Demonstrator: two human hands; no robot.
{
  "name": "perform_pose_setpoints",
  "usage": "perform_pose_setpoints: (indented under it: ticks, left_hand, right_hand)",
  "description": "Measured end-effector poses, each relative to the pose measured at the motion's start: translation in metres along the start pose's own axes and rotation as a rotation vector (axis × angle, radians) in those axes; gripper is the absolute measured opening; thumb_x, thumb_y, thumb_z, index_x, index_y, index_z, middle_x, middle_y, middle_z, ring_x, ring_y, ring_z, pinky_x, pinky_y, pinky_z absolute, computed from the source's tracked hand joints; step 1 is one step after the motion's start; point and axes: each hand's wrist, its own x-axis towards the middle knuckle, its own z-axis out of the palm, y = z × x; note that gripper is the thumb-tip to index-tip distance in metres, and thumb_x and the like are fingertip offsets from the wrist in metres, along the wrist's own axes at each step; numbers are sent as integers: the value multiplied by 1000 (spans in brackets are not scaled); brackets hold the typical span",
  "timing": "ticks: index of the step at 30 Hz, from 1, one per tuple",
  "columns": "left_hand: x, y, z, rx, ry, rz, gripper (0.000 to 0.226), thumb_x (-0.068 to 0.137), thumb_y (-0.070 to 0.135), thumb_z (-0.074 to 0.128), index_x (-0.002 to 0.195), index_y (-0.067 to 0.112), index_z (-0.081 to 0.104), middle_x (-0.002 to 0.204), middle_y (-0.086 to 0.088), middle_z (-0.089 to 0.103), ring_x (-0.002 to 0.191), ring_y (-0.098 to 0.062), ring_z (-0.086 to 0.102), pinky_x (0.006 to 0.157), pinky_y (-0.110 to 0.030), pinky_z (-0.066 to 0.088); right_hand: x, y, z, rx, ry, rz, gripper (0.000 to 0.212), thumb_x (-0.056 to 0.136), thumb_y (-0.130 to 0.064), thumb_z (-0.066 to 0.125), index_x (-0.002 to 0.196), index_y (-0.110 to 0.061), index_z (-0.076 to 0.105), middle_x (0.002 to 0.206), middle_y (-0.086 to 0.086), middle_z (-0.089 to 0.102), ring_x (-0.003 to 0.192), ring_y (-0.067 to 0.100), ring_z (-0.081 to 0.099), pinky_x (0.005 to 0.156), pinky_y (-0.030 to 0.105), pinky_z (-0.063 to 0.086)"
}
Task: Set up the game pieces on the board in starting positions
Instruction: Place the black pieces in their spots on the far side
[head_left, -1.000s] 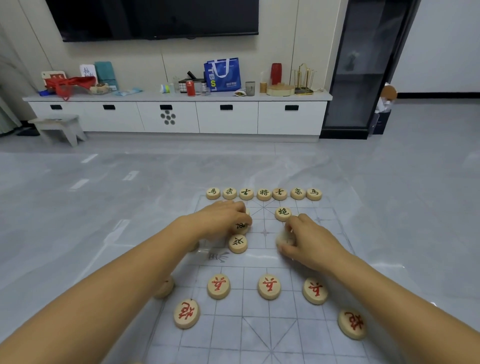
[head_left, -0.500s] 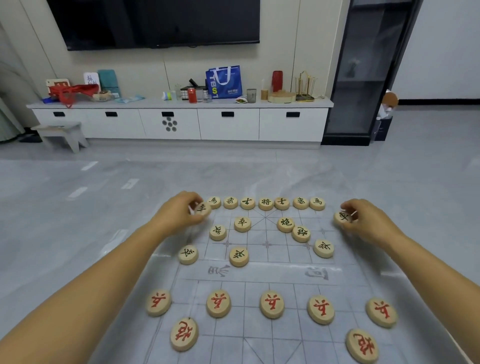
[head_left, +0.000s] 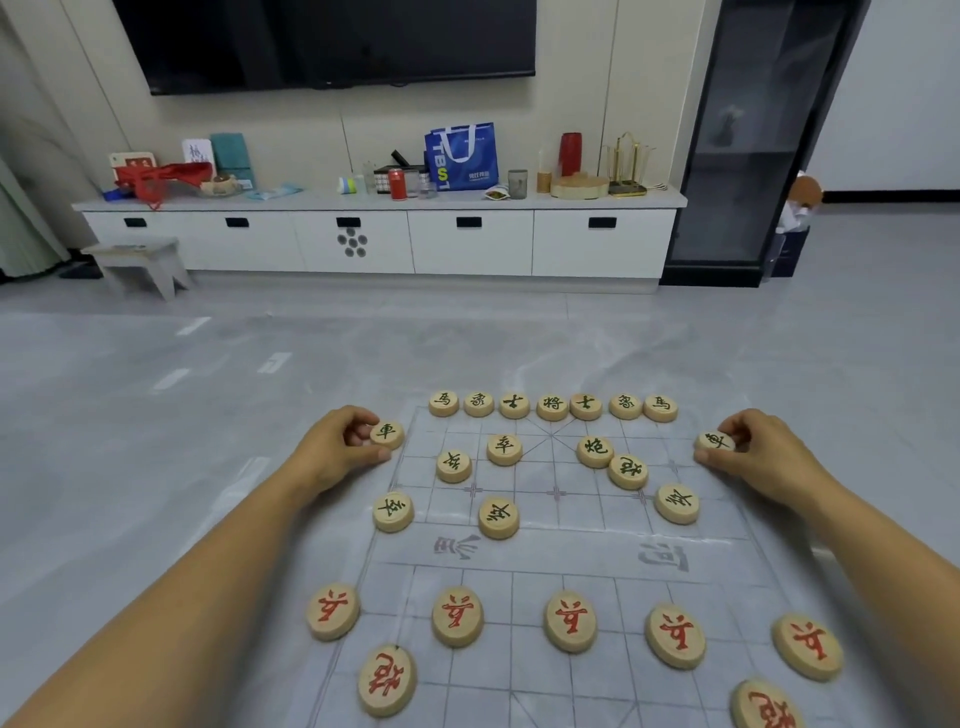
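Observation:
A thin translucent board sheet (head_left: 561, 551) lies on the grey floor. Round wooden discs with black characters form a row (head_left: 551, 407) along its far edge, and several more black discs (head_left: 503, 449) lie scattered just below that row. Discs with red characters (head_left: 570, 621) stand in a line near me. My left hand (head_left: 337, 449) pinches a black disc (head_left: 387, 434) at the board's far left corner. My right hand (head_left: 756, 454) pinches another black disc (head_left: 716, 441) at the far right corner.
A long white cabinet (head_left: 379, 239) runs along the back wall, with a blue bag (head_left: 461, 156), a red can and other small items on top. A small stool (head_left: 137, 262) stands at the left, a dark glass cabinet (head_left: 753, 140) at the right. Grey floor surrounds the board.
Both hands left the middle of the board, each taking a black disc, and moved outward to the far corners. The camera tilted up slightly.

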Motion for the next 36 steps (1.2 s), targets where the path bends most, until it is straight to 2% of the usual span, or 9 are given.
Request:
perform_pose_setpoints:
  ticks: [5, 9, 14, 19, 24, 26, 30, 33, 36]
  left_hand:
    - [1, 0, 2, 26, 1, 37, 35, 72, 9, 76, 100, 21, 58, 99, -5, 48, 75, -8, 46, 74, -18, 38]
    - [7, -2, 5, 60, 8, 35, 31, 76, 13, 74, 101, 22, 58, 100, -3, 48, 78, -9, 47, 76, -19, 36]
    - [17, 3, 11, 148, 78, -28, 29, 74, 25, 75, 97, 24, 58, 88, 0, 52, 85, -20, 52, 83, -37, 43]
    - [28, 20, 20, 276, 134, -55, 35, 81, 34, 68, 113, 26, 58, 95, 3, 56, 100, -22, 55, 98, -38, 35]
    - [45, 24, 25, 205, 78, -121, 44, 82, 31, 67, 124, 27, 53, 111, -2, 58, 109, -25, 53, 103, -42, 35]
    - [46, 21, 26, 168, 103, -132, 44, 80, 32, 70, 121, 25, 54, 100, 2, 56, 105, -23, 54, 100, -40, 36]
    - [44, 19, 31, 58, 162, -118, 34, 75, 34, 73, 103, 19, 60, 72, 11, 50, 77, -12, 50, 80, -31, 29]
    - [42, 21, 32, 58, 175, -114, 32, 78, 36, 71, 105, 22, 60, 75, 10, 51, 82, -12, 50, 69, -27, 25]
    - [43, 19, 33, 73, 197, -93, 34, 80, 35, 69, 110, 22, 61, 77, 10, 51, 88, -14, 51, 74, -28, 24]
  right_hand:
    - [0, 4, 4, 34, 41, -24, 41, 69, -28, 80, 91, -6, 53, 94, 11, 55, 77, 23, 51, 61, 33, 38]
    - [1, 8, 0, 20, -58, -74, 38, 75, -23, 75, 102, -18, 49, 106, 13, 50, 90, 25, 50, 78, 34, 39]
    - [-1, 10, 1, 37, -17, -84, 30, 79, -26, 71, 101, -17, 55, 106, 11, 51, 86, 22, 51, 74, 32, 39]
    - [-1, 8, 9, 18, 110, -28, 41, 76, -34, 73, 104, -10, 55, 105, 9, 52, 86, 20, 51, 70, 31, 36]
    - [-3, 7, 9, -2, 109, -43, 45, 75, -33, 73, 109, -10, 54, 104, 6, 49, 87, 20, 50, 72, 30, 36]
    - [-4, 7, 9, -3, 118, -61, 44, 77, -29, 72, 113, -10, 54, 102, 5, 48, 88, 21, 50, 73, 30, 37]
    - [-4, 9, 10, -29, 117, -63, 39, 79, -21, 68, 115, -13, 55, 102, 4, 48, 90, 22, 50, 74, 30, 36]
    - [-2, 10, 11, -38, 115, -62, 38, 79, -27, 68, 113, -14, 56, 104, 5, 48, 92, 22, 51, 74, 32, 38]
    - [4, 10, 9, -55, 101, -40, 41, 81, -35, 66, 113, -13, 54, 108, 6, 46, 90, 21, 49, 75, 31, 37]
